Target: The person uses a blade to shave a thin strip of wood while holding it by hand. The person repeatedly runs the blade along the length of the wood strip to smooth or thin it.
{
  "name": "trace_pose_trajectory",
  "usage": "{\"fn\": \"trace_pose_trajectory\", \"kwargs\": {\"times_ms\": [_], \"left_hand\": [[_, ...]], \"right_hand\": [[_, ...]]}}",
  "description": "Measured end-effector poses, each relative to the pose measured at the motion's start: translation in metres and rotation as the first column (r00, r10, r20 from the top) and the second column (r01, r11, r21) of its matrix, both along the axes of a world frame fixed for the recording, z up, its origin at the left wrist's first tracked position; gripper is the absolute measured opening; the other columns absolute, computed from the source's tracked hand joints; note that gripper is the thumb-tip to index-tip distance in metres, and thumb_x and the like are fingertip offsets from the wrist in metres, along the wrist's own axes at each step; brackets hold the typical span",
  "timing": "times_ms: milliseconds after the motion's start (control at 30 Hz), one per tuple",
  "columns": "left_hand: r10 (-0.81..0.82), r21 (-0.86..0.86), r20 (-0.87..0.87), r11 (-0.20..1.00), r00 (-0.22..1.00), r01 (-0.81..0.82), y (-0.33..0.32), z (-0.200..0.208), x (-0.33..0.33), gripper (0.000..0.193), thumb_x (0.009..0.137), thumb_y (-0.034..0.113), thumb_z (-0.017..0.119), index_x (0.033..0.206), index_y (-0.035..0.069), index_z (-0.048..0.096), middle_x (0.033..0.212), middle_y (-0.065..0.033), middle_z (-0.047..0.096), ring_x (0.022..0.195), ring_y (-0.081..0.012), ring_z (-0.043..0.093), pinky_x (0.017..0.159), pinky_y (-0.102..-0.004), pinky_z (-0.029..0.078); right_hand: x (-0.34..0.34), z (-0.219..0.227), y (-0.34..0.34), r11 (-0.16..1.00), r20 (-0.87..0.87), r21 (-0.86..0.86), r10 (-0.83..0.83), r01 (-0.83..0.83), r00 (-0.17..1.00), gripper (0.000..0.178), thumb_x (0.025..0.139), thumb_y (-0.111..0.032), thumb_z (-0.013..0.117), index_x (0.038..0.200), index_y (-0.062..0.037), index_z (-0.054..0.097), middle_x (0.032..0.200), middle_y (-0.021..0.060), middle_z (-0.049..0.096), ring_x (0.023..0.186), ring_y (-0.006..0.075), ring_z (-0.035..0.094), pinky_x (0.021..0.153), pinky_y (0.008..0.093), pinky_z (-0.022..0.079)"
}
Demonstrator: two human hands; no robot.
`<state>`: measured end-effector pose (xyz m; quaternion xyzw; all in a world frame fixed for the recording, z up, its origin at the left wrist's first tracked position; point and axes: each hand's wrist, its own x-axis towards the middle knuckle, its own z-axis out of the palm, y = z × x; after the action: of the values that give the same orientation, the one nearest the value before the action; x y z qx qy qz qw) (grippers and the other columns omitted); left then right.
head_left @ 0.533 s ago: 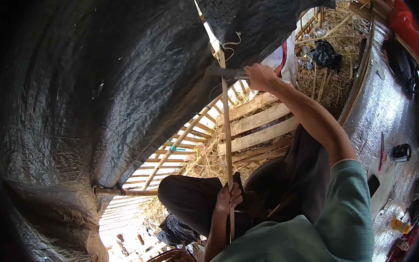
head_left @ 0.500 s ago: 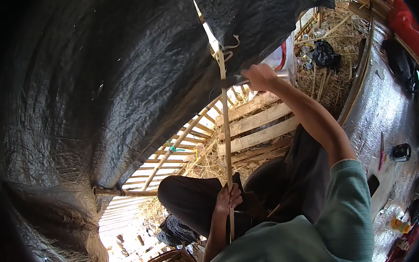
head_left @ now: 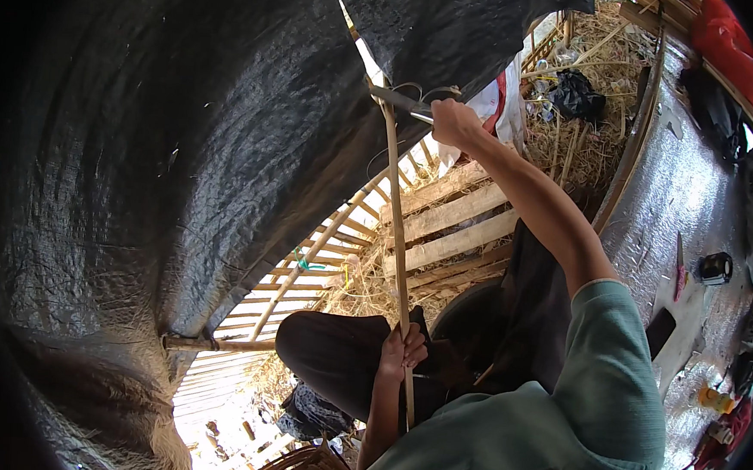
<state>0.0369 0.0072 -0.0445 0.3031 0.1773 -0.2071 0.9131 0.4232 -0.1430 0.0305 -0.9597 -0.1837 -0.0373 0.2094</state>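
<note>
A long, thin strip of wood or bamboo [head_left: 397,210] stands nearly upright before me, its pale tapered tip [head_left: 366,58] at the top. Low on the strip, near my knee, the fingers of my left hand [head_left: 403,349] are wrapped around it. My right hand [head_left: 454,123], arm stretched out, is closed on a knife, its handle mostly covered by the fingers. The dark knife blade [head_left: 398,99] lies across the strip just below the pale tip. Thin curled shavings [head_left: 437,90] stick out beside the blade.
Black plastic sheeting [head_left: 255,98] hangs on the left. Wooden slats [head_left: 454,227] and straw lie beyond my knees. To the right, a silvery mat [head_left: 644,225] bears a dark phone-like slab [head_left: 660,332], a pink-handled pointed tool [head_left: 680,275] and a yellow-orange bottle [head_left: 716,400].
My right hand has moved the knife up along the strip, from its middle part to just below the pale tip. The left hand keeps its grip low down.
</note>
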Motion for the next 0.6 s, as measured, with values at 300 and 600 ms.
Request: {"fn": "trace_pose_trajectory", "kwargs": {"times_ms": [300,600], "left_hand": [[-0.011,0.019,0.032,1.0,0.999,0.011,-0.001,0.001,0.002,0.045,0.091,0.048,0.04,0.063,0.012,0.036,0.045,0.0036,0.028,0.031,-0.0066,0.024,0.032,-0.0205,0.024],[0.025,0.128,-0.06,0.992,0.998,-0.017,-0.004,0.011,0.003,0.046,0.093,0.045,0.032,0.06,0.013,0.036,0.044,0.0045,0.026,0.031,-0.006,0.022,0.033,-0.0202,0.023]], "right_hand": [[0.0,-0.001,0.006,0.987,-0.07,-0.003,0.162,-0.163,0.984,0.029,0.072,-0.028,0.064,0.092,-0.0072,0.062,0.086,0.0159,0.064,0.085,0.0328,0.063,0.069,0.0407,0.051],[-0.03,0.006,-0.015,0.88,0.207,0.032,0.458,-0.474,0.865,0.054,0.067,-0.059,0.064,0.07,-0.0051,0.062,0.055,0.0125,0.057,0.058,0.0308,0.061,0.052,0.0397,0.048]]}}
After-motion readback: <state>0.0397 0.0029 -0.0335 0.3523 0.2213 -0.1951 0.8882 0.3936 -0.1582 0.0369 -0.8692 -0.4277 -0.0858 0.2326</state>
